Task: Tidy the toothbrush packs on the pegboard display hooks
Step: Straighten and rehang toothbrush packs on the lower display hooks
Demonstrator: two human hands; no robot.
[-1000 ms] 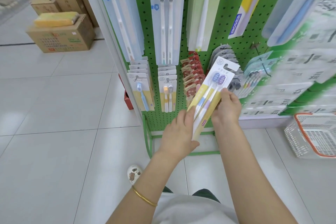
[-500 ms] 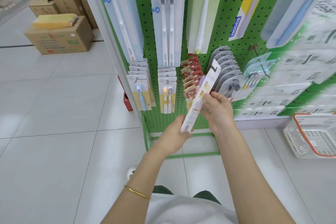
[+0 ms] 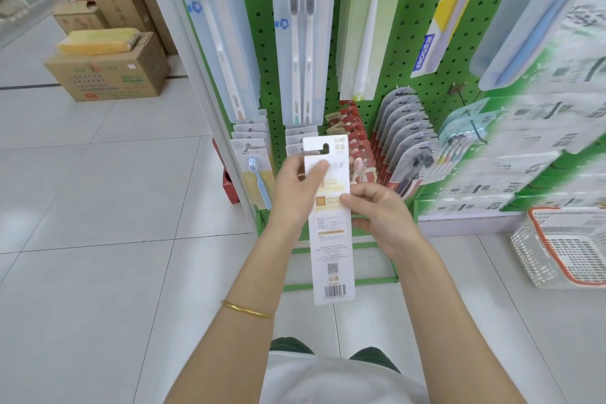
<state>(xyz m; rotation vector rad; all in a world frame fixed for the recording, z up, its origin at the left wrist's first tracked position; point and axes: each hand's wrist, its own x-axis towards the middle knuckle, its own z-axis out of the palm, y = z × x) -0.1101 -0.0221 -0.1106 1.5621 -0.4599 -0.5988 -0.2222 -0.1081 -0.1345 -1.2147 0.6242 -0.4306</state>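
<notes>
A cardboard box (image 3: 108, 75) sits on the floor far left. My left hand (image 3: 292, 197) pinches the toothbrush pack (image 3: 333, 239) near its top, thumb on the printed back. The pack stands upright before the lower edge of the green pegboard (image 3: 413, 43), barcode end down. My right hand (image 3: 380, 220) grips its right edge, fingers curled. A white basket (image 3: 564, 249) stands far right.
</notes>
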